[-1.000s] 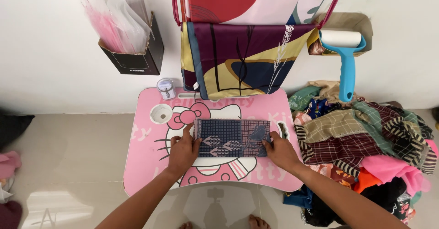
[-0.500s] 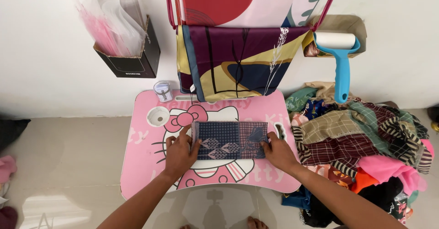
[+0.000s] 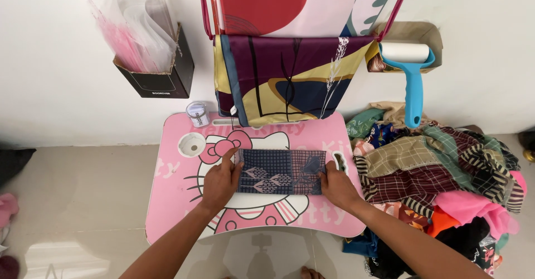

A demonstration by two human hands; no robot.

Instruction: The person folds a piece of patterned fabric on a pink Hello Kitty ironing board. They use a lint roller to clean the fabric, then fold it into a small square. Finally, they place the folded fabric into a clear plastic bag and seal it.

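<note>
**Pink lap table on tiled floor**

Pink cartoon-cat lap table stands on the pale tiled floor. Folded dark navy patterned cloth lies flat at table centre. Small round tin at the table's far left corner. Heap of mixed fabrics on floor, right of table.

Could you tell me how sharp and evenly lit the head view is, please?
Head view: sharp throughout, soft even daylight; glossy floor tiles mirror the pink cartoon lap table; faint shadows under the left hand and right hand pressing the dark blue patterned folded cloth; slight wide-angle bending at edges.
</note>
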